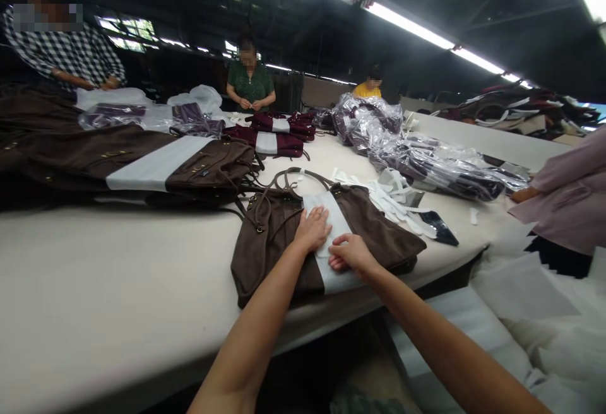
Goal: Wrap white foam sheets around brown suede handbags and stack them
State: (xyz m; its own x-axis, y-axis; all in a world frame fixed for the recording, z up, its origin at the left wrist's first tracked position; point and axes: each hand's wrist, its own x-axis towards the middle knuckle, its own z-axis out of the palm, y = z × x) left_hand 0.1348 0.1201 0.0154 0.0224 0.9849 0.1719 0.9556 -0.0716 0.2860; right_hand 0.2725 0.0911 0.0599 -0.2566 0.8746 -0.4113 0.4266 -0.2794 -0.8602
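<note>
A brown suede bag (269, 237) lies flat on the white table (95, 275) in front of me, with a white foam strip (334, 224) wrapped across its middle. My left hand (312, 228) lies flat, fingers stretched out, pressing on the strip. My right hand (350, 253) is beside it with fingers curled onto the strip's lower part, pinching or pressing it down. The bag's straps (293, 177) loop out at the far end.
A row of brown bags with white bands (156, 165) lies at the left, maroon bags (274, 136) farther back, and plastic-wrapped bags (416, 158) at the right. White foam scraps (392, 196) lie by my bag. Three people work at the far side; a person in pink (568, 193) stands at the right.
</note>
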